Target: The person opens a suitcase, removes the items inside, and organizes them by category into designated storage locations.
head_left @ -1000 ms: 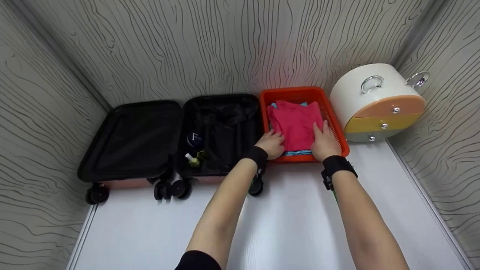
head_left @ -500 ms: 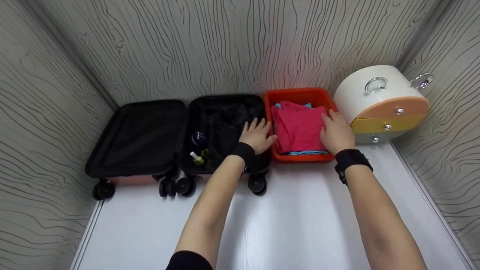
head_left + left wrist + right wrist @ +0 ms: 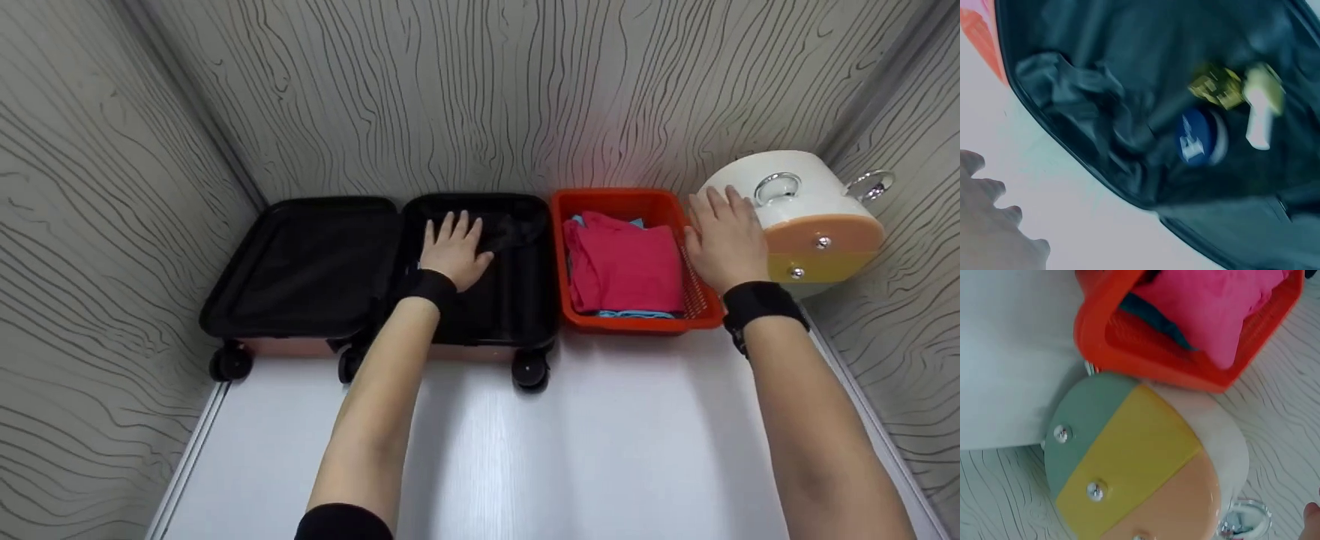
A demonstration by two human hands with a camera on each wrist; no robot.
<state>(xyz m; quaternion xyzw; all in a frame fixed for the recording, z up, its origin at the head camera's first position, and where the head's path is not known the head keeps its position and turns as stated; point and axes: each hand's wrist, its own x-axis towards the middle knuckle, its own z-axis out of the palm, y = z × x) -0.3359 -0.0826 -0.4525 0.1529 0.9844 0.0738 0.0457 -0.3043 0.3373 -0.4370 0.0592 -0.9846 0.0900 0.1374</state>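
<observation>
Fingers spread, my left hand [image 3: 454, 255] is over the right half of the black-lined suitcase [image 3: 510, 300] and holds nothing. In the left wrist view that half contains a navy round item with white lettering [image 3: 1193, 138], a crumpled gold piece [image 3: 1216, 87] and a pale green item with a white stem [image 3: 1261, 107]. My hand and wrist hide these in the head view. My right hand [image 3: 726, 244], fingers extended, overlaps the left side of the white rounded drawer box [image 3: 795, 172]. Beside it, the red plastic basket [image 3: 630, 326] contains a folded pink cloth [image 3: 626, 262] with blue cloth under it.
The suitcase's other half [image 3: 307, 262] lies opened at the left, its black wheels [image 3: 529, 371] facing me. Orange, yellow and green drawers with silver knobs [image 3: 1095, 491] front the box. Wood-patterned panels [image 3: 450, 97] wall in the white table [image 3: 487, 435].
My left hand has left the cloth's edge and moved left over the suitcase. My right hand has moved right from the cloth to the drawer box. The cloth stays in the basket.
</observation>
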